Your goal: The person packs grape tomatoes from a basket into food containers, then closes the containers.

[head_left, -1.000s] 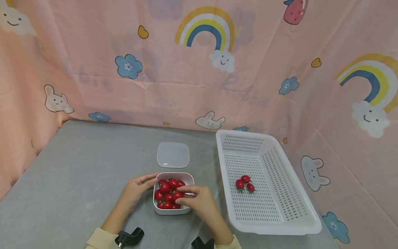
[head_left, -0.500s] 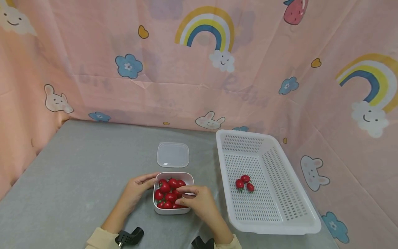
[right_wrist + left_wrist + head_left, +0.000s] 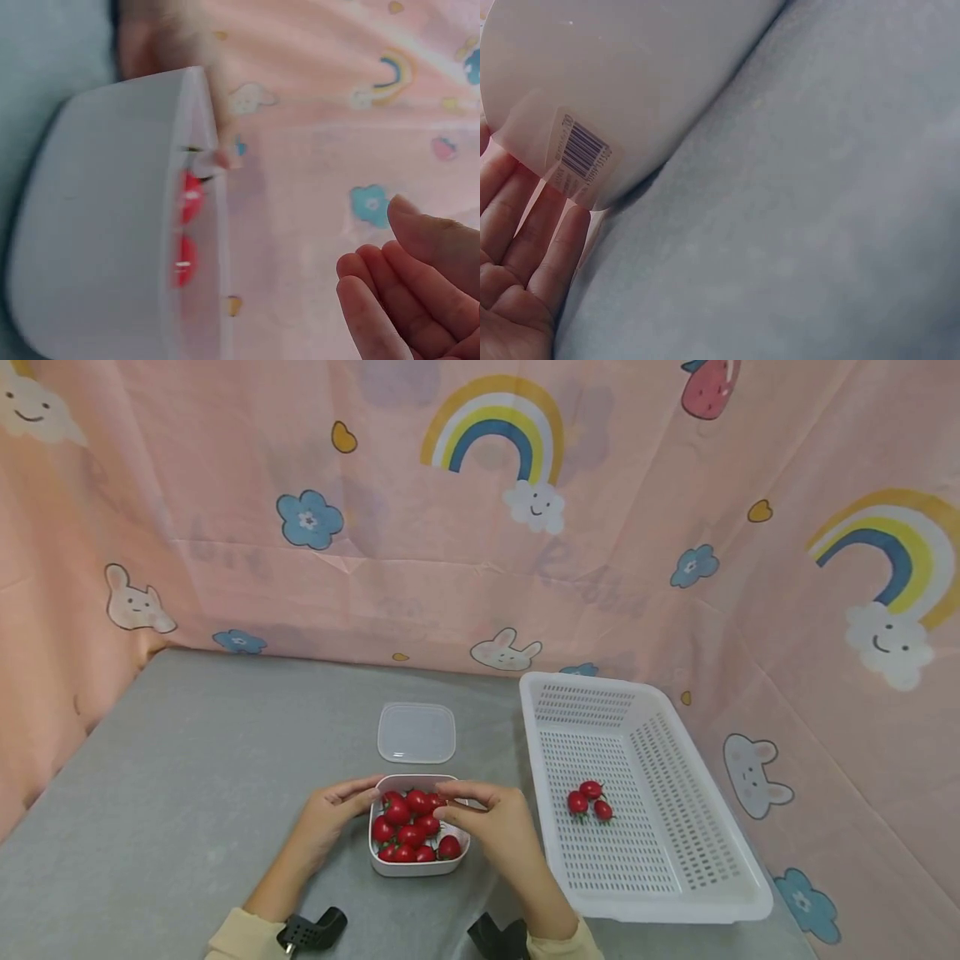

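A white food container (image 3: 417, 870) holding several cherry tomatoes (image 3: 397, 812) sits near the front of the table. At its left side my left hand (image 3: 327, 817) steadies it, thumb at the rim and the other fingers along the outer wall. The left wrist view shows those fingers (image 3: 559, 255) beside a barcode sticker (image 3: 585, 150). Over the container's right rim hovers my right hand (image 3: 495, 827), thumb and fingers apart and nothing seen between them. One tomato (image 3: 448, 847) lies in the front right corner. The right hand partly hides the back right tomatoes.
Behind the container lies a clear lid (image 3: 417, 733). On the right stands a white slotted basket (image 3: 731, 897) with three cherry tomatoes (image 3: 591, 790) in it. A patterned pink curtain (image 3: 360, 577) borders the grey table (image 3: 187, 760) behind and at the sides.
My right hand has let go of a tomato, now in the front right corner, and has moved slightly back and to the right. The left hand has stayed put.
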A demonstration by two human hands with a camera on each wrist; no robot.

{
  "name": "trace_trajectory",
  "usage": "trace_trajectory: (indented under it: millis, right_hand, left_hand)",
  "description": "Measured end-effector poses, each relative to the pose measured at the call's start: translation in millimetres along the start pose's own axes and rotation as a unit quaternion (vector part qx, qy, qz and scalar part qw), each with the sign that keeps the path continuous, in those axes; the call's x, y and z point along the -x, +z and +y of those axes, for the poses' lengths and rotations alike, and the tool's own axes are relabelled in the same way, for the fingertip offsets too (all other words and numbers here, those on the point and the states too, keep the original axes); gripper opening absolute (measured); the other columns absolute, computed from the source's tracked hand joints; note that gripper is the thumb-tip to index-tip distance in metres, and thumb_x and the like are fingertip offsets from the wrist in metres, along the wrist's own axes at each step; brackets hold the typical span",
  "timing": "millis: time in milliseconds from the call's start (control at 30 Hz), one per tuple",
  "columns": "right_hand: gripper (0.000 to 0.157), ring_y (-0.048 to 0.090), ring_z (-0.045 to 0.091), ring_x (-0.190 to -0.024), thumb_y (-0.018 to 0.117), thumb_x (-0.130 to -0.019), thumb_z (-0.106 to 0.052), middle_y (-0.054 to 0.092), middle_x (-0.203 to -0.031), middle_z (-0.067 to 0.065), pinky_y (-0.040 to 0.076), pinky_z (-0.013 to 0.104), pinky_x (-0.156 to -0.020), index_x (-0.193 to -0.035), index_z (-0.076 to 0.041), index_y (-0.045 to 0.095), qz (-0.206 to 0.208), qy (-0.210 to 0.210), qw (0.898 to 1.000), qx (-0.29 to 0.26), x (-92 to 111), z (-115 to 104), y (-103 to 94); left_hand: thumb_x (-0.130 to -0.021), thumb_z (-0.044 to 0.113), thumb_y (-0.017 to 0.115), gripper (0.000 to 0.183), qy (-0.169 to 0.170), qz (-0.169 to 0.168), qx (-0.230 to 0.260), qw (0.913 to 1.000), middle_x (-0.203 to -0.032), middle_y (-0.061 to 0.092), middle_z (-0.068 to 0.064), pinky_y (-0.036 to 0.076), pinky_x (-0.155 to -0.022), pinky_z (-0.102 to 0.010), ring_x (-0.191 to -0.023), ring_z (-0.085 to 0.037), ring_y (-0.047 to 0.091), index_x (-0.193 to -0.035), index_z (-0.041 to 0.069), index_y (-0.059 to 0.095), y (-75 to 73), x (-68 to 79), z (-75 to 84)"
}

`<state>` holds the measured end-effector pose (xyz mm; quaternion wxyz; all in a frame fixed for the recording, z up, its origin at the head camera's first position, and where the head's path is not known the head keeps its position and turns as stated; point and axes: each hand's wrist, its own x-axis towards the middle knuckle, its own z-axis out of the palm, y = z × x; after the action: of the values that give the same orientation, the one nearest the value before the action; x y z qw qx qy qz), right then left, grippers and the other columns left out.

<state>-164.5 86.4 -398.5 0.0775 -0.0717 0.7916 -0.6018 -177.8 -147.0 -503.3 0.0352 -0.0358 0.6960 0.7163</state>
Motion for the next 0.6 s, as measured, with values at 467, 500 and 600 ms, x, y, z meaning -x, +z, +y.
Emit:
trace_trajectory:
  millis: [467,500,600]
  right_hand:
    - [0.031,0.069,0.012,-0.107,0.082,-0.080,-0.012,0.076,-0.109,0.008,0.055,0.025,-0.090,-0.110,-0.004,0.076,0.023,-0.011,1.000,-0.015,-7,-41,-49.4]
    - [0.032,0.069,0.010,-0.107,0.082,-0.080,-0.012,0.076,-0.109,0.007,0.054,0.025,-0.091,-0.110,-0.004,0.076,0.025,-0.011,1.000,-0.013,-9,-42,-54.6]
    - [0.032,0.068,0.008,-0.107,0.080,-0.082,-0.013,0.077,-0.107,0.001,0.053,0.024,-0.092,-0.112,-0.003,0.075,0.033,-0.023,0.999,0.002,-13,-40,-70.3]
  left_hand:
    - [-0.092,0.016,0.070,0.040,-0.014,0.005,0.002,0.9999,-0.105,0.076,0.011,0.051,-0.087,-0.018,-0.098,0.004,0.066,-0.125,-0.006,0.065,0.0,-0.7,0.1]
    - [-0.092,0.017,0.070,0.040,-0.014,0.004,0.002,0.9999,-0.106,0.076,0.011,0.051,-0.088,-0.018,-0.098,0.004,0.066,-0.125,-0.005,0.065,-0.1,-0.6,0.3]
    - [-0.092,0.017,0.070,0.040,-0.013,0.003,-0.001,0.9999,-0.108,0.076,0.008,0.052,-0.087,-0.019,-0.098,0.004,0.066,-0.125,-0.005,0.066,-0.4,0.0,0.7]
